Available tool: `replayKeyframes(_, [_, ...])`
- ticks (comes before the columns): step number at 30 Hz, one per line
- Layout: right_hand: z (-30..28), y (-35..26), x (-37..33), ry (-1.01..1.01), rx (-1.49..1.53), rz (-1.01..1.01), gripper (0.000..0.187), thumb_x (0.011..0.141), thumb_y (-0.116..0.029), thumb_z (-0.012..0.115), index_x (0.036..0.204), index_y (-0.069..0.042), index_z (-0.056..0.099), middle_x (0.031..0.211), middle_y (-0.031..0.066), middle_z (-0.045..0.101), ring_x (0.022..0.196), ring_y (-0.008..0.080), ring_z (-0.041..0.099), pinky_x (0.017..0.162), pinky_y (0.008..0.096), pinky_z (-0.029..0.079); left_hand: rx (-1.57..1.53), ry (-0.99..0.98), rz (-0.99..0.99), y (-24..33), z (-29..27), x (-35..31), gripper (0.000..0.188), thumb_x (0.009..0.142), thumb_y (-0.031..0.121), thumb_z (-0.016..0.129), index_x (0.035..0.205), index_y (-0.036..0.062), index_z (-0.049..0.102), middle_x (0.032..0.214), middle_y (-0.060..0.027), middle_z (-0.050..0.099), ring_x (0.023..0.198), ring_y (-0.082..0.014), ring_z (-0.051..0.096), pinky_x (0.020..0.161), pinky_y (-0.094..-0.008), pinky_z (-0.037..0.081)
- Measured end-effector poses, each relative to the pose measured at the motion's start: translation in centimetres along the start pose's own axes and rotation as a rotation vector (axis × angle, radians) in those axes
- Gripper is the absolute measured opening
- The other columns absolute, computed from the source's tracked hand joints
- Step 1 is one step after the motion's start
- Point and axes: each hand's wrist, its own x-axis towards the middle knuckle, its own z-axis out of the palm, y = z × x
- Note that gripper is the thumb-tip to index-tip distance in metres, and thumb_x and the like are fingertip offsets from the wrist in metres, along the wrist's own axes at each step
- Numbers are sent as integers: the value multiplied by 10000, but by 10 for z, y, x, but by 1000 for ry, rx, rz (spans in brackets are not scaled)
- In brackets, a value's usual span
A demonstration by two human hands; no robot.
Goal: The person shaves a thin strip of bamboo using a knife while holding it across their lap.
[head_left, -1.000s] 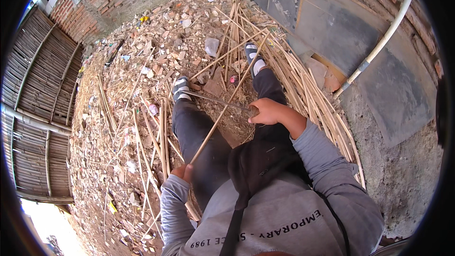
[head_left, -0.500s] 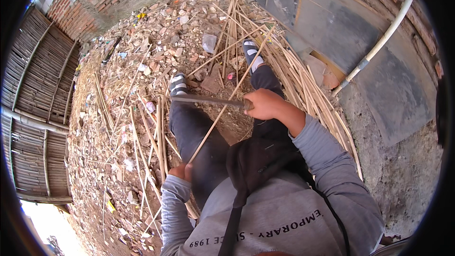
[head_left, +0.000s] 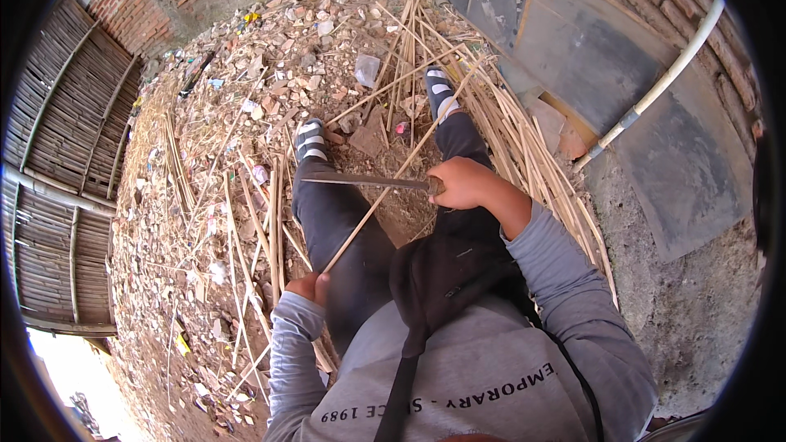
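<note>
My right hand (head_left: 463,183) is closed around the handle of a machete (head_left: 348,180), whose dark blade points left across my knees. Lower left, beside my thigh, my left hand (head_left: 309,287) grips the near end of a long, thin bamboo strip (head_left: 350,239). From there the strip slants up and away to the right, between my legs, crossing the machete blade close to the handle. Whether blade and strip touch there I cannot tell. The fingers of my left hand are partly hidden.
Many pale bamboo strips (head_left: 524,143) lie along my right leg, with another bundle (head_left: 278,225) by my left leg. Rubble and litter (head_left: 246,127) cover the ground. A woven bamboo wall (head_left: 61,115) stands left; dark panels (head_left: 598,57) and a white pole (head_left: 655,86) are on the right.
The machete blade sits slightly lower and flatter against the strip. My left hand has shifted a little, still gripping the strip's end. The view has tilted slightly.
</note>
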Motion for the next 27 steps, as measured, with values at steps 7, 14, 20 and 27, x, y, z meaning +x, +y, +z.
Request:
replayKeyframes(7, [-14, 29, 12, 172, 102, 158, 374, 786, -343, 764, 983, -32, 699, 949, 212, 713, 938, 398, 679, 830, 469, 519, 8, 81, -5, -1, 9, 0, 480, 1038, 404, 463, 843, -2, 627, 759, -288, 638, 783, -499, 635, 721, -557, 487])
replayKeyframes(14, [-1, 12, 8, 7, 4, -28, 386, 771, -355, 770, 950, -22, 695, 931, 222, 712, 913, 399, 681, 815, 469, 523, 8, 54, 19, -5, 11, 0, 495, 1036, 427, 458, 851, -1, 624, 757, -290, 639, 778, -501, 634, 706, -553, 488])
replayKeyframes(20, [0, 18, 15, 114, 121, 95, 399, 767, -332, 771, 961, 7, 690, 925, 233, 705, 927, 413, 676, 815, 467, 523, -27, 47, -18, 2, 4, -1, 492, 1037, 426, 450, 912, -6, 649, 784, -292, 648, 809, -499, 636, 734, -545, 491])
replayKeyframes(27, [-11, 16, 5, -42, 34, 20, 360, 782, -314, 774, 965, -15, 691, 887, 209, 703, 885, 398, 677, 784, 462, 517, 20, 48, -30, 12, 7, 1, 484, 1033, 423, 461, 864, 0, 624, 781, -285, 648, 819, -495, 640, 741, -550, 488])
